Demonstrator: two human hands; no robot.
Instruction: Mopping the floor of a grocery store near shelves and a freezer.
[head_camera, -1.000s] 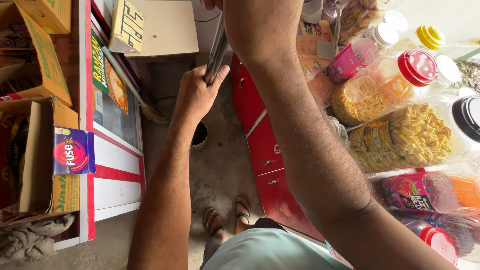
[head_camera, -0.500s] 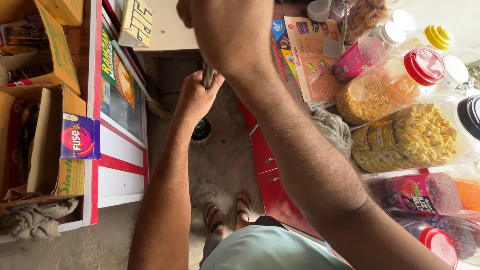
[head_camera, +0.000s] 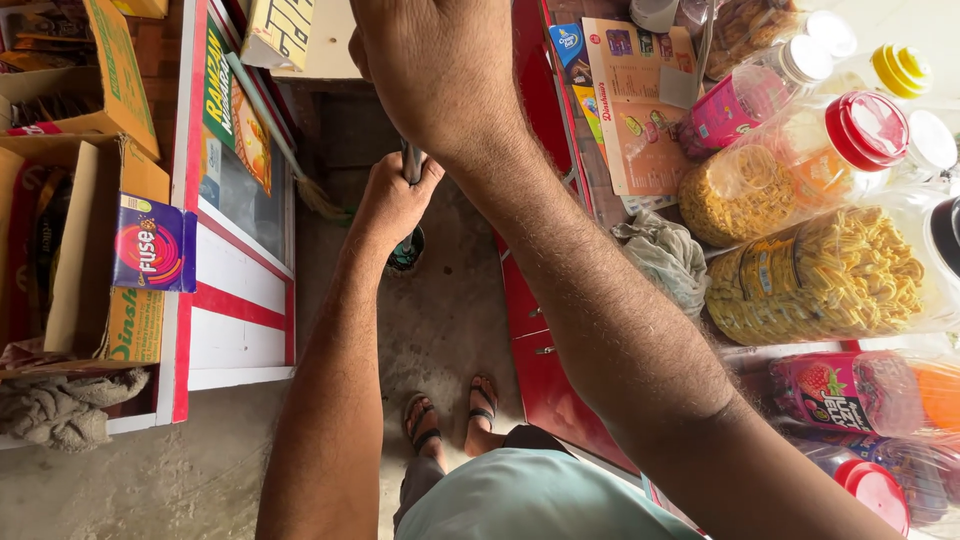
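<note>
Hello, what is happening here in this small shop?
A person stands on the concrete floor between a red counter and a shelf. The left hand grips a metal rod held upright. The right hand is higher up, seemingly on the same rod, though its grip is hidden. The lower end reaches a small dark can on the floor. Snack jars lie on the counter.

The right hand (head_camera: 440, 70) covers the upper metal rod (head_camera: 411, 162), the left hand (head_camera: 392, 205) hides its middle, and the round container (head_camera: 407, 255) below is mostly hidden.
</note>
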